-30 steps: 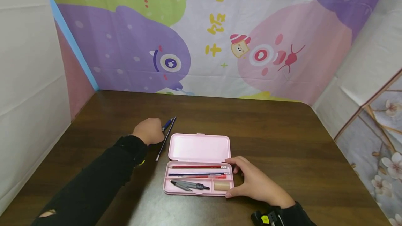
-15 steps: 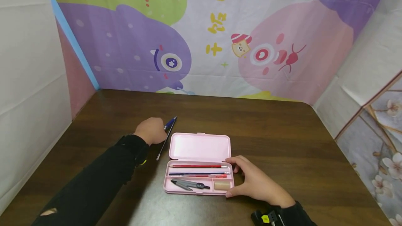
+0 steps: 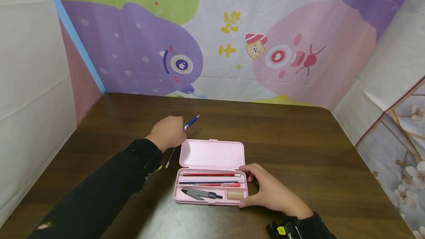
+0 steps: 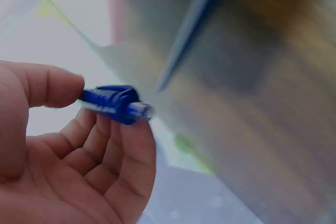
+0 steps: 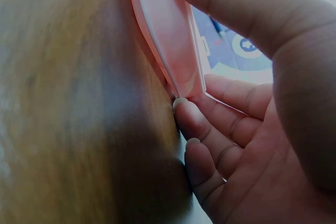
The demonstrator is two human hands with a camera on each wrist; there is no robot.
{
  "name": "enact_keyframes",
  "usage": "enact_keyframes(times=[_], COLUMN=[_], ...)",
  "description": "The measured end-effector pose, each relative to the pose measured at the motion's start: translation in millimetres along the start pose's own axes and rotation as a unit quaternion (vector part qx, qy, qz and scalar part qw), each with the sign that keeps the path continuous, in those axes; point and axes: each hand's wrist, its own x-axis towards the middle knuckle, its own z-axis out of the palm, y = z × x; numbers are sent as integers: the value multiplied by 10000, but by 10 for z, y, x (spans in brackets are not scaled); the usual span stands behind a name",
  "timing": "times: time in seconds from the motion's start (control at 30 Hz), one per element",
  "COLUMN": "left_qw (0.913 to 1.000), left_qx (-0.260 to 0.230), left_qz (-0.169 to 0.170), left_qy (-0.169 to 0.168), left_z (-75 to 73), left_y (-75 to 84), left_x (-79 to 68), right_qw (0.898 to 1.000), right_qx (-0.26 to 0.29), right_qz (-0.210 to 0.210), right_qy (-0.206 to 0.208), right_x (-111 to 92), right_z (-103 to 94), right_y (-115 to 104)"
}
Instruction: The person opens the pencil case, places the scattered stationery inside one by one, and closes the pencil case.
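My left hand pinches a blue pen between thumb and fingers, up off the table. In the left wrist view the pen's clip end points out past the fingertips. A dark pencil lies on the table beneath that hand, partly hidden by it. My right hand grips the right end of an open pink pencil case, thumb at the near corner and fingers along the side. Inside are a red pencil, a blue pencil, a red pen, a grey compass and a tan eraser.
The case's lid lies folded back toward the far side. Under everything is a dark brown wooden table. A cartoon-printed cloth hangs behind it, with pale cloth walls at either side.
My left hand has lifted the blue pen from beside the dark pencil and moved it right and away, toward the lid's far corner. The right hand stays on the case.
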Motion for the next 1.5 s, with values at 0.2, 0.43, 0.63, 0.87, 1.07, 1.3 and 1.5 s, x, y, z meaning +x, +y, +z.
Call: enact_keyframes(times=[0.2,0.43,0.63,0.87,1.07,1.3,1.5], left_qw=[9967,9933,9931,9910,9876,9832,9710], left_qx=[-666,-972,-644,-364,-177,106,857], left_qz=[129,466,927,1258,1548,1819,2229], left_qy=[452,425,306,261,192,91,-76], left_z=[-170,-137,-12,40,119,296,455], left_y=[112,265,444,642,781,810,775], left_x=[-85,-216,-339,-490,-603,-650,-679], right_qw=[10000,10000,10000,9999,10000,10000,10000], right_qx=[25,60,65,73,11,10,12], right_qz=[-20,30,64,104,-34,-44,-30], right_qy=[17,-16,-38,-21,63,68,55], right_x=[19,21,14,16,6,0,-4], right_z=[-1,-10,-6,2,0,5,-2], right_y=[-20,-35,-31,-12,-11,-18,-15])
